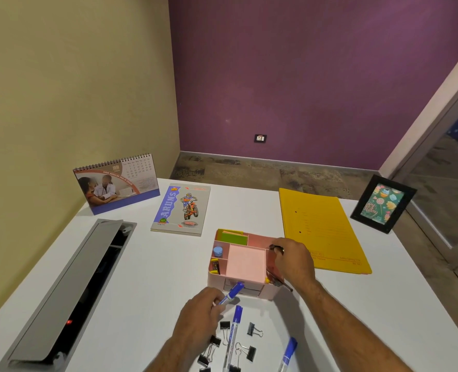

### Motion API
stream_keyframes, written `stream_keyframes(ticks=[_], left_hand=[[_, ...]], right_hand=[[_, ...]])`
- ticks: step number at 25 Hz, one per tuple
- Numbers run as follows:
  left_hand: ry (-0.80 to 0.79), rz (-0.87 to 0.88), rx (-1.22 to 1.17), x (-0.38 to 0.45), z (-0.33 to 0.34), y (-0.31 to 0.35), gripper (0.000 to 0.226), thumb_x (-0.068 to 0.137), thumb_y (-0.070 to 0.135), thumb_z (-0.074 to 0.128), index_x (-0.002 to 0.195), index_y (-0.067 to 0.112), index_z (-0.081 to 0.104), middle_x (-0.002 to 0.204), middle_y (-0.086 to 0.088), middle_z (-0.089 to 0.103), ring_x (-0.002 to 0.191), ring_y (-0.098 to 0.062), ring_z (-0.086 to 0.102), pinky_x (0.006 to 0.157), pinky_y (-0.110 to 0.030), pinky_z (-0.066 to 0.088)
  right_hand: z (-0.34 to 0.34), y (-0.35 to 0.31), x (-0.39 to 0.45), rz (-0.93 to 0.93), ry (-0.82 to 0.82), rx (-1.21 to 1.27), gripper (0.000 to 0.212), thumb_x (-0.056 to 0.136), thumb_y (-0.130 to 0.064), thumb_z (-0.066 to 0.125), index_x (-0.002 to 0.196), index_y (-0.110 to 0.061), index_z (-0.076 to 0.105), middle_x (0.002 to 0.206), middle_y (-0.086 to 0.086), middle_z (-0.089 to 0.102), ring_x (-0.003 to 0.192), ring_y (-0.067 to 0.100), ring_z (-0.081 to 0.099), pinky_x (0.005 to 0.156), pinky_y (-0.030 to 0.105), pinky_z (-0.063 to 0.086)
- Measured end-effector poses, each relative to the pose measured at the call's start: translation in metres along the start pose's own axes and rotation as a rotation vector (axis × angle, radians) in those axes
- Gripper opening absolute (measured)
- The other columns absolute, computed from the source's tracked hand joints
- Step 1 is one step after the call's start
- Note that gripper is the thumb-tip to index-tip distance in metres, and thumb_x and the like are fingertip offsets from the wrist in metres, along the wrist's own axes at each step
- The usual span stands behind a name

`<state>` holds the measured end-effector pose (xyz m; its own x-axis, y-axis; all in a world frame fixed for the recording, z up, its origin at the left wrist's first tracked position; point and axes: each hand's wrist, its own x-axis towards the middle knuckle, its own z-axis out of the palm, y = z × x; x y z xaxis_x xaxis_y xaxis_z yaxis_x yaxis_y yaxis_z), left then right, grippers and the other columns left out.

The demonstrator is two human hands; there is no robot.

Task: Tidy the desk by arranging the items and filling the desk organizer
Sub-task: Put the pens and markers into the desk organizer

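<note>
Where the lower edge crops the view, hard to count the black binder clips (252, 329) scattered on the white desk (142, 264), some sliced off mid-body; likewise cut short, the loose blue marker (234, 331) among them and a second loose marker (288, 353) further right. At far left, an open grey cable tray (69, 285), too dark inside to read beyond one red light. Behind it a desk calendar (116, 182), then a notebook (180, 209) lying flat. Left hand (198, 315) clamped around a blue marker (231, 292), cap end raised just before the front wall of the pink organizer (214, 280). Inside the organizer, from the left: a small yellow-and-black item (215, 265), unclear what; a blue-capped pot (218, 251); green and yellow sticky notes (234, 237) at the back; a pink note pad (246, 263) filling the middle. Right compartment largely hidden under the right hand (295, 261), thin dark sticks (278, 281) poking out at its near corner. Fingertips there pinched together on a small dark object (276, 248), too small to identify. Further right, a yellow folder (321, 229) lying flat, partly covered by that hand, and a framed picture (383, 204) upright at the desk's far corner.
</note>
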<state>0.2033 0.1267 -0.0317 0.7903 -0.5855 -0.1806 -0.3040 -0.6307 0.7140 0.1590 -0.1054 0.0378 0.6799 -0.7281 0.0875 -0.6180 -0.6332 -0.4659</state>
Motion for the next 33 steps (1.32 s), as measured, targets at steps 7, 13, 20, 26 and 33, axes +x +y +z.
stream_keyframes(ticks=[7, 13, 20, 26, 33], left_hand=[[0.097, 0.087, -0.272, 0.017, 0.010, 0.035, 0.013, 0.097, 0.020, 0.057, 0.107, 0.027, 0.060, 0.110, 0.013, 0.064, 0.102, -0.010, 0.061, 0.087, -0.024, 0.056], [0.163, 0.156, -0.304, 0.029, 0.005, 0.048, 0.016, 0.094, 0.017, 0.061, 0.104, 0.029, 0.060, 0.101, 0.020, 0.060, 0.095, -0.005, 0.062, 0.077, -0.019, 0.056], [0.185, -0.040, -0.380, 0.019, 0.018, 0.059, 0.027, 0.085, 0.025, 0.074, 0.097, 0.031, 0.051, 0.096, 0.012, 0.061, 0.085, -0.007, 0.062, 0.067, -0.012, 0.052], [-0.124, -0.014, -0.015, -0.002, 0.054, 0.071, 0.016, 0.086, 0.042, 0.068, 0.090, 0.032, 0.057, 0.090, 0.012, 0.065, 0.080, -0.010, 0.063, 0.075, -0.023, 0.052], [-0.412, -0.032, 0.229, -0.021, 0.087, 0.086, 0.036, 0.078, 0.057, 0.065, 0.087, 0.024, 0.053, 0.098, 0.000, 0.064, 0.092, -0.020, 0.061, 0.082, -0.033, 0.047]], right_hand=[[-0.004, -0.017, -0.025, -0.074, -0.106, 0.696, 0.014, 0.083, -0.016, 0.074, 0.097, -0.017, 0.074, 0.097, 0.001, 0.072, 0.090, 0.017, 0.067, 0.064, 0.021, 0.055], [-0.008, -0.028, -0.033, -0.167, -0.189, 0.680, 0.026, 0.073, -0.008, 0.081, 0.096, -0.018, 0.072, 0.091, -0.005, 0.071, 0.077, 0.007, 0.064, 0.063, 0.017, 0.050], [-0.028, -0.026, -0.016, -0.151, 0.164, 0.681, 0.026, 0.074, 0.000, 0.075, 0.091, -0.019, 0.069, 0.079, -0.004, 0.068, 0.063, 0.006, 0.060, 0.053, 0.016, 0.049], [-0.026, -0.006, 0.006, -0.067, 0.207, 0.450, 0.021, 0.081, -0.016, 0.073, 0.101, -0.019, 0.069, 0.091, -0.004, 0.073, 0.075, 0.012, 0.066, 0.065, 0.035, 0.059], [-0.016, 0.008, 0.011, 0.030, 0.071, 0.172, 0.032, 0.091, -0.031, 0.064, 0.122, -0.025, 0.065, 0.118, -0.001, 0.070, 0.100, 0.020, 0.066, 0.081, 0.030, 0.055]])
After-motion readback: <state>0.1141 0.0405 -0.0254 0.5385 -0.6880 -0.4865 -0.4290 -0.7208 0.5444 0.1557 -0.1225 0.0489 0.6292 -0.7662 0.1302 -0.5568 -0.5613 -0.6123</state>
